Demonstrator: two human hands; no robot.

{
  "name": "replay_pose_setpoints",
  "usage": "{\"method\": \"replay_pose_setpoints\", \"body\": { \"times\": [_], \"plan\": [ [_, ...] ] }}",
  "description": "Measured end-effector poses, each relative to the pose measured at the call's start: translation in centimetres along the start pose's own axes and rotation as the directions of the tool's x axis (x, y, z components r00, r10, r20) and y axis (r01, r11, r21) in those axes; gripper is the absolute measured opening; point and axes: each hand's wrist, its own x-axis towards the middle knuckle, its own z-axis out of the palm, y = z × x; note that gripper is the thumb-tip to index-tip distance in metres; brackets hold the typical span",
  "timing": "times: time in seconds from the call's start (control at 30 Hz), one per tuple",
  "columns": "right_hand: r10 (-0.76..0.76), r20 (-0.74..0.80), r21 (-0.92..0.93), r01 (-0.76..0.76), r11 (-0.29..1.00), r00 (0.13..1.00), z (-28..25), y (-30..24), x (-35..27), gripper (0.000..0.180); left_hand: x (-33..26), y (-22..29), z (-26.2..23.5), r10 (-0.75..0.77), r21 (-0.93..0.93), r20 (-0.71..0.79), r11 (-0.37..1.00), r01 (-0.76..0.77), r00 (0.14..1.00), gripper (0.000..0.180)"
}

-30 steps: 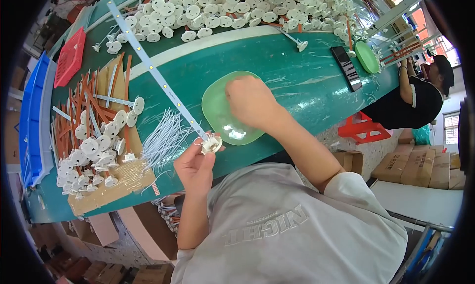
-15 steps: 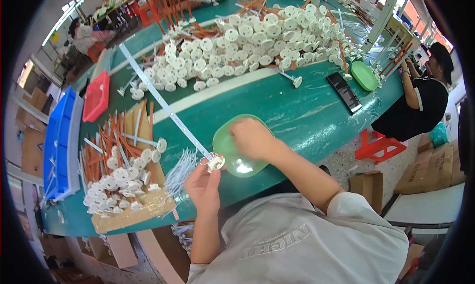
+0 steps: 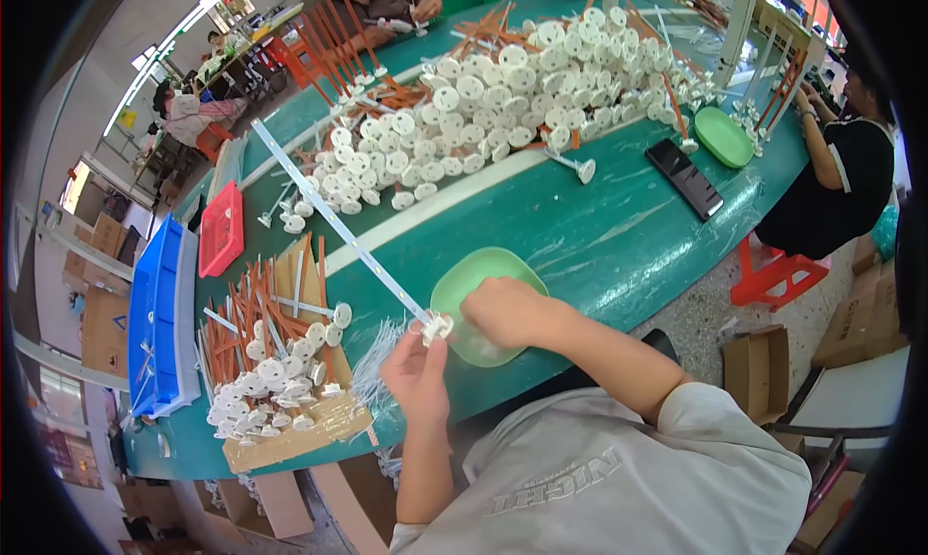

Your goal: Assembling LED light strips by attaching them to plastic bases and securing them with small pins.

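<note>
Left hand [image 3: 417, 373] pinching white base [image 3: 438, 329], right hand [image 3: 509, 311] curled over green bowl [image 3: 476, 269], hold unclear, wires [image 3: 377, 366] beside, white discs [image 3: 474, 89] beyond

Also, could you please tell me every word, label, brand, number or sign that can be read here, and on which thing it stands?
Grey shirt: large raised letters, readable, wording not copied here; a smaller line beneath is too small to read.
Right carton: dark print, too blurred to read.
Left carton: a small blue triangular mark.
Strip: any print is too small to read.
</note>
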Motion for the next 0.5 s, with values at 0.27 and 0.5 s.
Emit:
{"method": "replay_pose_setpoints", "body": {
  "times": [0.27,0.5],
  "plan": [
    [-0.054,-0.146,0.124,0.073,0.99,0.988,0.1,1.0,-1.5,0.009,1.9,0.7,1.4,-0.003,-0.05,0.022,0.999,0.004,1.0,0.031],
    [0.381,-0.357,0.905,0.214,0.369,0.853,-1.1,-0.7,-2.5,0.009,3.8,1.3,3.4,-0.039,-0.467,0.103,0.88,0.083,0.994,0.033]
  ]
}}
